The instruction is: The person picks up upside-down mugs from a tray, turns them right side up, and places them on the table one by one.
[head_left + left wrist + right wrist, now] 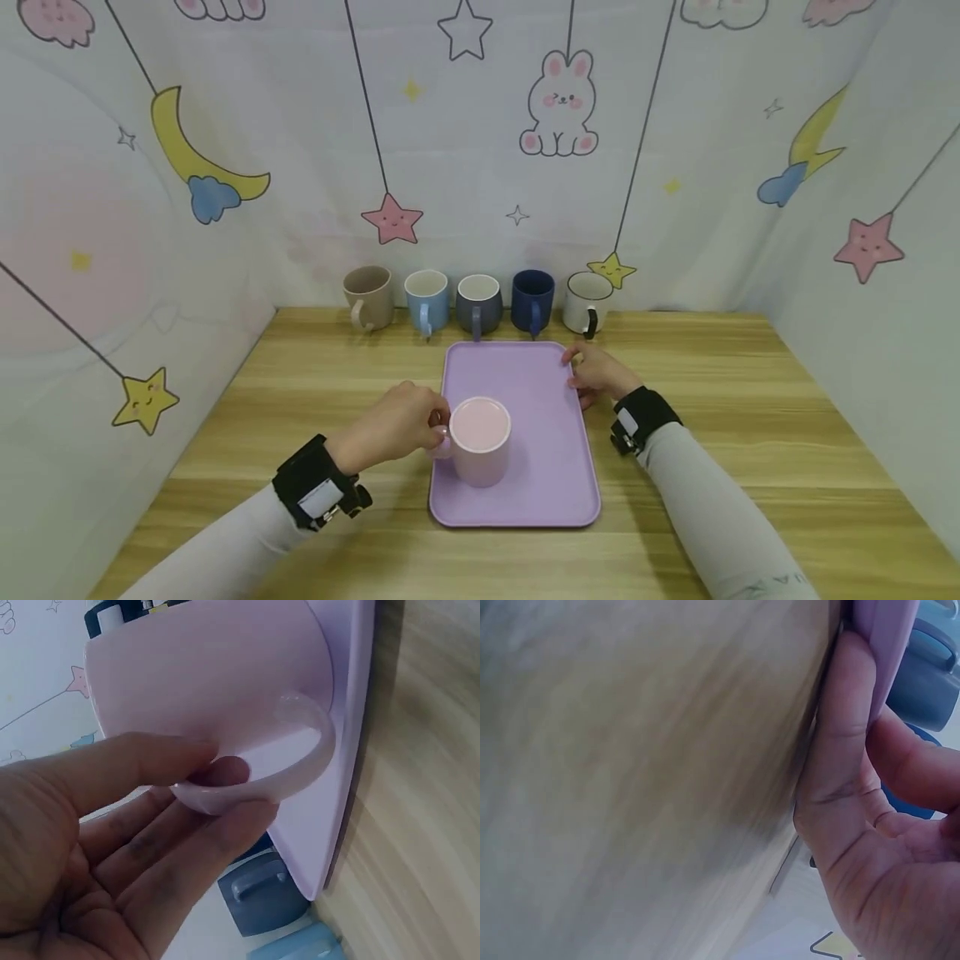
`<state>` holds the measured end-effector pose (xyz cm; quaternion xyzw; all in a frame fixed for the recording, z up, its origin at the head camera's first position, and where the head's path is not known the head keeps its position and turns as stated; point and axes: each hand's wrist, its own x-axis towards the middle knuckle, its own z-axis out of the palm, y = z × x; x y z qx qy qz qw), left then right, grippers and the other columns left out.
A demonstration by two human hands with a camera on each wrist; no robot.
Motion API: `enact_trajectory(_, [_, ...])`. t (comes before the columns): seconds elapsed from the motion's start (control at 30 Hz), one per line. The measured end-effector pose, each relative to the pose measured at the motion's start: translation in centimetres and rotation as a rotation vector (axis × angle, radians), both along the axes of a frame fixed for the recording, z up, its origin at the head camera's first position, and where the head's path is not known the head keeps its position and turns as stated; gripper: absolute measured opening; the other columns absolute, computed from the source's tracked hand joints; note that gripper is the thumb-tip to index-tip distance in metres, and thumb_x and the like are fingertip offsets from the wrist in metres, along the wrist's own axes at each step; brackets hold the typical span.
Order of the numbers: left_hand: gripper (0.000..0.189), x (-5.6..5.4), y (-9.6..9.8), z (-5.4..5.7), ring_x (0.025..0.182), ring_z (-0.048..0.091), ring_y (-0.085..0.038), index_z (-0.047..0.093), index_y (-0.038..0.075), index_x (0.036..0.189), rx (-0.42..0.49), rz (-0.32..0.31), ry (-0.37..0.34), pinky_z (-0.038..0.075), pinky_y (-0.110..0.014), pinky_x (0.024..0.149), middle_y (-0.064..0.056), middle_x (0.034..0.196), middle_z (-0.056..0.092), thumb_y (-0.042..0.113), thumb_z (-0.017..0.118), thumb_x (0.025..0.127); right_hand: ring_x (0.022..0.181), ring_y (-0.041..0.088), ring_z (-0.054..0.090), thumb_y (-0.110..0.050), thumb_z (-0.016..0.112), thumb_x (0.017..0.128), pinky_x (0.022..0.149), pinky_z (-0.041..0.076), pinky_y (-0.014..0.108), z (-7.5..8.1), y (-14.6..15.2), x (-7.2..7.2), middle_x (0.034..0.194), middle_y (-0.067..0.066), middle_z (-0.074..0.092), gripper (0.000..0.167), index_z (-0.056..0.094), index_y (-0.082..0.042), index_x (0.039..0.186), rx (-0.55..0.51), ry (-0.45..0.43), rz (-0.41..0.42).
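A pink mug [482, 454] stands upright on the left part of a purple tray [543, 433]. My left hand [397, 427] pinches the mug's handle; in the left wrist view the fingers and thumb close around the handle's loop [307, 772]. At the tray's upper right edge, my right hand [602, 372] grips the rim. The right wrist view shows one finger low against the tray's side [885, 656], close to the tabletop, and another digit on the rim's other side.
Behind the tray is a row of mugs: beige [372, 296], light blue [428, 300], grey [483, 310], dark blue [532, 302] and white with a black handle [581, 302]. They stand along the back of the wooden table [720, 400], before a patterned cloth [465, 150].
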<state>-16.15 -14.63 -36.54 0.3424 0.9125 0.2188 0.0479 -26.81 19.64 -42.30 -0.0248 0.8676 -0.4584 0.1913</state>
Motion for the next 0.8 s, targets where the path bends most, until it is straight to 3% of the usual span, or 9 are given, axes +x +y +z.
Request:
enact_trajectory(0.17, [0.007,-0.1,-0.1,-0.5,0.070,0.057,-0.005,0.079,0.008,0.088,0.103,0.037,-0.032,0.050,-0.020,0.060,0.007,0.075,0.067,0.001,0.079,0.087,0.053,0.017,0.054,0.017,0.057,0.090,0.048,0.059,0.028,-0.3,0.0,0.1,0.064,0.003,0.040,0.041,0.049,0.005,0.128,-0.012,0.017,0.014])
enact_trajectory(0.37, [0.006,-0.6,0.0,-0.3,0.077,0.064,-0.007,0.080,0.005,0.096,0.158,0.063,-0.066,0.057,-0.022,0.065,0.002,0.085,0.074,0.004,0.079,0.090,0.053,0.017,0.054,0.017,0.056,0.088,0.048,0.059,0.029,-0.4,0.0,0.1,0.064,0.003,0.041,0.041,0.049,0.005,0.127,-0.008,0.028,0.018])
enact_trajectory(0.53, [0.007,-1.4,0.3,-0.3,0.079,0.068,-0.007,0.080,0.005,0.097,0.200,0.080,-0.054,0.060,-0.023,0.068,0.000,0.087,0.076,0.007,0.081,0.090,0.052,0.016,0.053,0.017,0.057,0.089,0.048,0.059,0.028,-0.3,0.0,0.1,0.066,0.004,0.042,0.041,0.050,0.004,0.127,0.015,0.033,0.016])
enact_trajectory(0.8, [0.012,-2.9,0.9,-0.4,0.085,0.073,-0.013,0.081,0.005,0.101,0.377,0.127,-0.069,0.062,-0.026,0.072,-0.003,0.093,0.078,0.009,0.082,0.089,0.051,0.016,0.055,0.016,0.058,0.091,0.049,0.059,0.028,-0.2,-0.3,0.3,0.069,0.004,0.041,0.040,0.051,0.003,0.128,0.046,0.047,0.009])
